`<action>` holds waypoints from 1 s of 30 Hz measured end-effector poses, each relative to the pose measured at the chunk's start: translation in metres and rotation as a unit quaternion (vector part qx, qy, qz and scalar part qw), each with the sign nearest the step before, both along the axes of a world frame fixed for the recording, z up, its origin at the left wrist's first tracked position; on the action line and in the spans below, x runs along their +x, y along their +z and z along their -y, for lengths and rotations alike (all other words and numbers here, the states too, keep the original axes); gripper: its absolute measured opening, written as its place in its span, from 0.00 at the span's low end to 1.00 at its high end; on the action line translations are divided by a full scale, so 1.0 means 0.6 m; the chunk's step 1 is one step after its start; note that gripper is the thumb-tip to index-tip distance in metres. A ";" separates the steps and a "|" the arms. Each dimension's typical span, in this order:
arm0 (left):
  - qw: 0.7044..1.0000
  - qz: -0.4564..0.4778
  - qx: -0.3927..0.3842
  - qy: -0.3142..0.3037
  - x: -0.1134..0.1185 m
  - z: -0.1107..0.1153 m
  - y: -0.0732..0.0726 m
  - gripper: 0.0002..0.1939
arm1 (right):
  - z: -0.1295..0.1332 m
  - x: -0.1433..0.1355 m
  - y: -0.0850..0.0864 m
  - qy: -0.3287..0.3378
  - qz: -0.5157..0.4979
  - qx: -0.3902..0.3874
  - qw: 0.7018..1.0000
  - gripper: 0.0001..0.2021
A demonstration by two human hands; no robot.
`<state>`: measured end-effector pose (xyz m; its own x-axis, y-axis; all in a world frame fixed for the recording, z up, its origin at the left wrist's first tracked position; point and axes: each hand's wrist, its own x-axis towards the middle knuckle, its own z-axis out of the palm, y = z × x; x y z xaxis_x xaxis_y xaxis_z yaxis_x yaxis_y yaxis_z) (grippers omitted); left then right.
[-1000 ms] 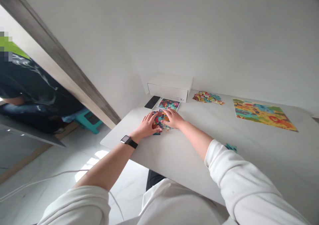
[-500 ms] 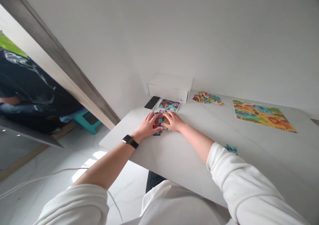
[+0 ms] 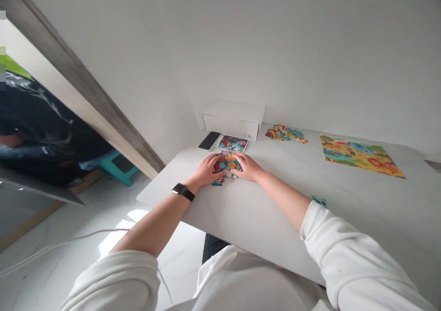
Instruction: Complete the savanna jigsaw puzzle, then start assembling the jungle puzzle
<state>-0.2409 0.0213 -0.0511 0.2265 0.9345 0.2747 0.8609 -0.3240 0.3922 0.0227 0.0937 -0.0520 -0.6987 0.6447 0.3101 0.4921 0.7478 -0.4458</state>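
head view: loose puzzle pieces [image 3: 228, 163] lie heaped on the table [image 3: 213, 214], between the left hand [image 3: 206, 169] and right hand [image 3: 248, 167], nearer the person than the picture card [image 3: 232, 144]; fingers of both hands curved and part open at the heap's sides, no firm grip evident, fingertip contact unclear; light, even inward pressure, held low, advised, as edge pieces could ride up or slip out

Indoor room, exact kind unclear, white table [image 3: 241, 210], pale wall [image 3: 292, 49], marbled floor [image 3: 182, 251]
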 end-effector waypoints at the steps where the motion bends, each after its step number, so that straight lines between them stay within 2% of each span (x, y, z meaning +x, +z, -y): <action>1: 1.000 0.003 0.001 0.001 0.003 0.000 0.000 0.49 | 0.007 0.016 0.005 -0.003 0.001 0.005 1.000 0.37; 5: 1.000 0.025 -0.001 -0.001 0.006 0.001 0.003 0.47 | 0.043 0.107 0.032 -0.019 -0.019 0.030 0.999 0.34; 8: 0.998 0.060 -0.015 0.020 0.006 -0.008 0.017 0.43 | 0.069 0.203 0.058 -0.086 -0.038 0.030 0.995 0.29; 12: 0.993 0.100 -0.016 0.055 0.031 -0.044 0.071 0.30 | 0.091 0.338 0.092 -0.200 -0.068 0.000 0.978 0.17; 14: 0.988 0.135 0.013 0.075 0.062 -0.066 0.105 0.26 | 0.098 0.397 0.102 -0.261 -0.098 -0.020 0.960 0.16; 16: 0.979 0.181 0.013 0.090 0.102 -0.087 0.132 0.24 | 0.103 0.447 0.100 -0.324 -0.164 -0.054 0.930 0.17; 18: 0.973 0.216 0.013 0.085 0.146 -0.103 0.146 0.21 | 0.109 0.488 0.088 -0.367 -0.227 -0.080 0.898 0.19; 21: 0.960 0.271 0.016 0.065 0.203 -0.115 0.137 0.19 | 0.122 0.527 0.062 -0.399 -0.252 -0.105 0.875 0.21; 24: 0.954 0.286 0.001 0.087 0.238 -0.105 0.109 0.21 | 0.136 0.538 0.044 -0.412 -0.174 -0.105 0.888 0.20; 26: 0.964 0.250 -0.049 0.080 0.257 -0.085 0.093 0.25 | 0.142 0.530 0.040 -0.404 -0.121 -0.090 0.902 0.19; 28: 0.981 0.180 -0.074 0.028 0.281 -0.058 0.086 0.26 | 0.146 0.516 0.041 -0.388 -0.086 -0.076 0.915 0.18; 30: 0.989 0.105 -0.081 -0.058 0.311 -0.029 0.088 0.26 | 0.151 0.503 0.043 -0.364 -0.056 -0.071 0.927 0.16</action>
<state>-0.0544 0.0385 0.0018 0.2886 0.9410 0.1764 0.7150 -0.3344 0.6139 0.3243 0.0033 -0.0260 -0.0309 0.9727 0.2301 0.7881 0.1653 -0.5930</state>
